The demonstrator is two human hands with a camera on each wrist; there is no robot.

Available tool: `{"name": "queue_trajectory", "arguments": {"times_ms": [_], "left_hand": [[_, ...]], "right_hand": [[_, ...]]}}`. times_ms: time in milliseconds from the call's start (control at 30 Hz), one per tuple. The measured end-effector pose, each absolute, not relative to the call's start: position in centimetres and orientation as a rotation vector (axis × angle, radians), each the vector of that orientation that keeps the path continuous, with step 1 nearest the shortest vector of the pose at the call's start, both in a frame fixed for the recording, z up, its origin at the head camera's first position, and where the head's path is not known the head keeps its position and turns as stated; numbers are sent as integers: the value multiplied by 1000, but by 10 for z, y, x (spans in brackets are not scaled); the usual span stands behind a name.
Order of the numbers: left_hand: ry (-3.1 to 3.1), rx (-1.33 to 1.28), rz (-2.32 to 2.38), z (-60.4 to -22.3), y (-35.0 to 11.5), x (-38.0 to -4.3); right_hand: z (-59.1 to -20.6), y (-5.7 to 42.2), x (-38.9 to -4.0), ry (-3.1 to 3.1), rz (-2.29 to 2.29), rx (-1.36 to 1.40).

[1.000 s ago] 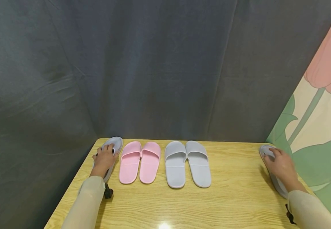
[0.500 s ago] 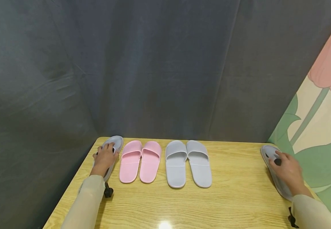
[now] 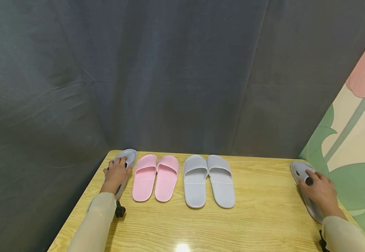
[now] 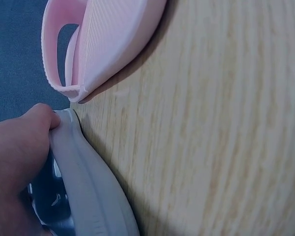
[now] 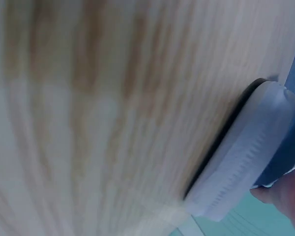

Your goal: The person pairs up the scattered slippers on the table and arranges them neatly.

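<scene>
The far-right slipper [image 3: 300, 168] was at the right of the head view, gripped by the right hand [image 3: 321, 190], its long axis slanting from upper left to lower right. At the frame's left, the left hand [image 3: 116, 175] held the far-left slipper [image 3: 130, 154], which slanted the opposite way, just beside the pink slippers [image 3: 143, 187].

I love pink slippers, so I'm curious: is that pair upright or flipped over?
Upright: the pink slippers show their straps on top, insoles facing up.

Bright glare spot [image 3: 182, 248] on tabletop [image 3: 157, 227]; wrist views dimmer, bluish; right one blurred.
</scene>
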State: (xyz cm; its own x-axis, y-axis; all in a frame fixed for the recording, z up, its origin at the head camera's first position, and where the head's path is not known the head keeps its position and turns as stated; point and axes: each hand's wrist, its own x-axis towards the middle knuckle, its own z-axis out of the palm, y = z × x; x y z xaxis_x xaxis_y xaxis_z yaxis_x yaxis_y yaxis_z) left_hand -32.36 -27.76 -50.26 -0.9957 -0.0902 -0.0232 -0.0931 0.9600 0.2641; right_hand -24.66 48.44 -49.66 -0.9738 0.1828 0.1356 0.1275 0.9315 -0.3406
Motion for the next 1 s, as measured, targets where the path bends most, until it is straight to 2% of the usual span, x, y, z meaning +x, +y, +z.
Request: {"name": "queue_trajectory", "arguments": {"times_ms": [667,1000], "left_hand": [[3084,-147,450,-499,-278,-317],[3080,-114,444,-498,-276,-318]], "right_hand": [[-495,487,-253,-3052,549,-290],[-493,489,-258,-3058,503,-227]]}}
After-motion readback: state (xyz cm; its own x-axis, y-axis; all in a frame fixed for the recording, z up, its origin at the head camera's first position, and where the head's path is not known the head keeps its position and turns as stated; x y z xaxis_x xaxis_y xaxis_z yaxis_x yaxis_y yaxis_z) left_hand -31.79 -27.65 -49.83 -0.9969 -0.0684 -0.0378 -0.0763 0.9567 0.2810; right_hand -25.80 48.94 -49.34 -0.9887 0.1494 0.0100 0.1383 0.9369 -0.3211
